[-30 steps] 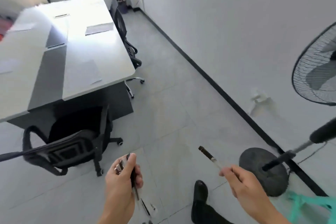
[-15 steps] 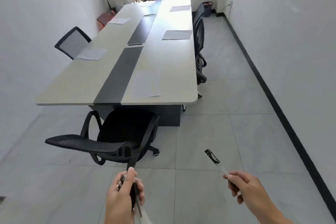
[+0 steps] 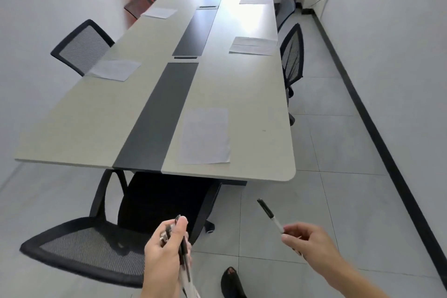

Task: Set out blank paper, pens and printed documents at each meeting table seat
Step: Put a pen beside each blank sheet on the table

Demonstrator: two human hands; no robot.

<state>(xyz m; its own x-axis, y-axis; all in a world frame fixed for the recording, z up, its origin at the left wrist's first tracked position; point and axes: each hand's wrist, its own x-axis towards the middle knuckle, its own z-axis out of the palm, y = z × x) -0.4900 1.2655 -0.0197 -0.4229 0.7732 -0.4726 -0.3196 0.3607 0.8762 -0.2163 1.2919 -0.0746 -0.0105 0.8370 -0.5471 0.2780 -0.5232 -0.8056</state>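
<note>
Right hand (image 3: 308, 241) pinching pen (image 3: 270, 215), left hand (image 3: 167, 251) gripping pens (image 3: 185, 255)

One wide-angle camera sits on the person's head, at the short near end of the meeting table (image 3: 242, 94), facing forward and down. The left hand (image 3: 167, 249) and right hand (image 3: 309, 242) hang close under it; beyond their fingertips (image 3: 287, 228) the table runs far off.

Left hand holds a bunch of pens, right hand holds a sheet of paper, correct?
No: the head view shows the right hand holding a single pen, not paper. The left hand does hold a bunch of pens.
</note>
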